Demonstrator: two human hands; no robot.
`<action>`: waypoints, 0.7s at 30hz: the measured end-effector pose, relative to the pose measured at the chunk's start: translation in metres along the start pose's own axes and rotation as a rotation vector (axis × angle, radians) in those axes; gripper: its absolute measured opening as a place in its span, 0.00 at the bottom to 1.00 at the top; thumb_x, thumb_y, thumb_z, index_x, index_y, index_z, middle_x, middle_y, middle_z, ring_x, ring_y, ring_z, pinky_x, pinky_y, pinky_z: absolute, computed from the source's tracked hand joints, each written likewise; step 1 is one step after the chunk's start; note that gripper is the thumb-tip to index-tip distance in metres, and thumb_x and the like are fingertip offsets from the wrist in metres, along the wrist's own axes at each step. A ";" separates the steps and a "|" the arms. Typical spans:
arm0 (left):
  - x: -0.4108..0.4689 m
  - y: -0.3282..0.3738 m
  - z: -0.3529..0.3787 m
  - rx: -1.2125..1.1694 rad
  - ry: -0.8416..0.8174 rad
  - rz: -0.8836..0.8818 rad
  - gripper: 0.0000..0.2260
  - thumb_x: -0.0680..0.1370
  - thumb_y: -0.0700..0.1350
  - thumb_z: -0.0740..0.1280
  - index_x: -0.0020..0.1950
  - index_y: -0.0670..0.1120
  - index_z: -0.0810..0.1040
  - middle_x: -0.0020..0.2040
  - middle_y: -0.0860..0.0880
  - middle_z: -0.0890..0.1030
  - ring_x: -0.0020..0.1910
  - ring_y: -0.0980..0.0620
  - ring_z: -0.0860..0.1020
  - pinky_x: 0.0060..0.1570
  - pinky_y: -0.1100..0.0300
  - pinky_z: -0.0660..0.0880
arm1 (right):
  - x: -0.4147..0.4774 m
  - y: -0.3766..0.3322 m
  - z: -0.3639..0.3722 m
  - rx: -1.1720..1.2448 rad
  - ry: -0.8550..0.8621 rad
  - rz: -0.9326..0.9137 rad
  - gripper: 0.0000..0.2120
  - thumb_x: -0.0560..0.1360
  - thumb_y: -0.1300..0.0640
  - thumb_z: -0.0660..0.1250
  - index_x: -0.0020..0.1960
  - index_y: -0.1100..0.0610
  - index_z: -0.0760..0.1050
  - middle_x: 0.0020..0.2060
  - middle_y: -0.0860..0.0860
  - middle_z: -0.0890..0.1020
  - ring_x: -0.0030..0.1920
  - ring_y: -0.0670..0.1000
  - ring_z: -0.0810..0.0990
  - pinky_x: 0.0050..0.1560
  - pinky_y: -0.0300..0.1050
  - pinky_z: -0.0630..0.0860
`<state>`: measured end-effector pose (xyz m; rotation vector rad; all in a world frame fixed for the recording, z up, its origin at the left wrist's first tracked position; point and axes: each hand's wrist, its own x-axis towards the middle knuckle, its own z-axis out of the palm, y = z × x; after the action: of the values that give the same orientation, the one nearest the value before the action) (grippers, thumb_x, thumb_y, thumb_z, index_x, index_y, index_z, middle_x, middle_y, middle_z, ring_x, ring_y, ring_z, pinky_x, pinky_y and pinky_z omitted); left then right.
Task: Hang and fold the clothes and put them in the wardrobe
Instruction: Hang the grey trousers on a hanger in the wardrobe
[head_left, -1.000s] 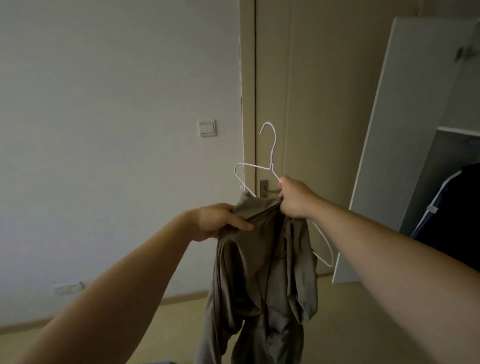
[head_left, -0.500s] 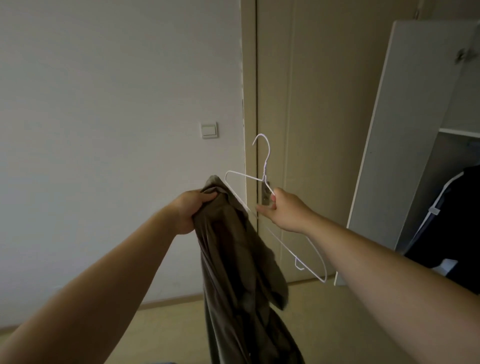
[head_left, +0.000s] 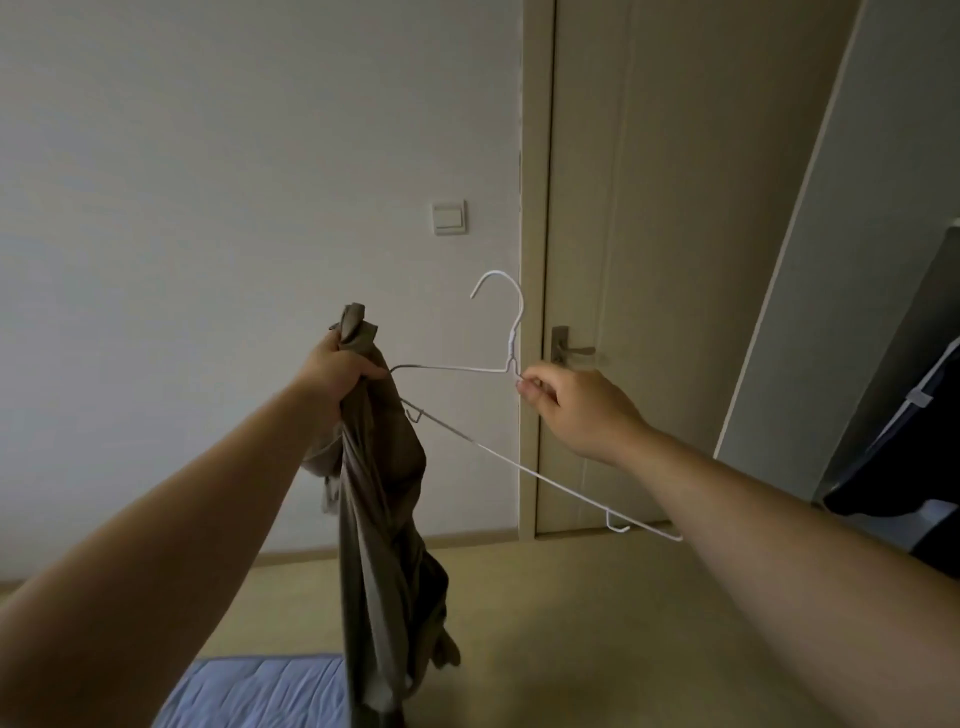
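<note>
1. Garment (head_left: 379, 493): an olive-grey piece, twisted into a rope. The left hand (head_left: 340, 371) holds it in the air by its bunched top, fingers curled round the cloth. It hangs in front of the wall, its tail over the blue bedding (head_left: 260, 691).
2. The right hand (head_left: 576, 410) pinches the white wire hanger (head_left: 512, 345) just below its neck. The hanger's far shoulder tip touches the cloth beside the left hand.
3. The step looks like threading the hanger in. The twisted cloth hides any opening, so shaking it loose first should help.
4. The tip should probably enter one opening only, since thin wire snags in folds.
5. A pinch lets the hanger swing, so a fuller grip would likely steady it.
6. The open wardrobe (head_left: 857, 260) stands to the right, with dark clothing (head_left: 909, 441) already hanging inside.
</note>
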<state>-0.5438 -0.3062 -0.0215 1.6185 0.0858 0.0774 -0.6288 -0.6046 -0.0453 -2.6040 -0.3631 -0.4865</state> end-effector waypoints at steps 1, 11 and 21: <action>0.001 -0.001 -0.005 0.045 0.016 0.013 0.23 0.68 0.27 0.71 0.52 0.53 0.77 0.51 0.43 0.80 0.52 0.41 0.80 0.49 0.49 0.79 | -0.001 -0.002 0.002 -0.011 0.018 -0.024 0.14 0.84 0.42 0.56 0.53 0.49 0.76 0.29 0.42 0.71 0.33 0.50 0.72 0.36 0.44 0.67; 0.006 0.007 -0.038 0.477 0.086 0.176 0.32 0.66 0.27 0.69 0.67 0.49 0.74 0.52 0.45 0.77 0.53 0.42 0.76 0.48 0.50 0.77 | -0.001 -0.025 0.009 -0.134 0.107 -0.213 0.14 0.85 0.45 0.55 0.54 0.52 0.74 0.34 0.47 0.77 0.35 0.57 0.77 0.35 0.48 0.74; 0.000 0.010 -0.065 0.734 0.142 0.209 0.26 0.72 0.30 0.59 0.66 0.49 0.78 0.45 0.51 0.78 0.53 0.42 0.77 0.50 0.54 0.74 | -0.001 -0.025 0.002 0.012 0.109 -0.136 0.14 0.84 0.46 0.56 0.57 0.51 0.77 0.30 0.43 0.74 0.35 0.53 0.76 0.39 0.51 0.77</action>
<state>-0.5502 -0.2419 -0.0081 2.3508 0.0560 0.3553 -0.6375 -0.5828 -0.0380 -2.5392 -0.5070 -0.6680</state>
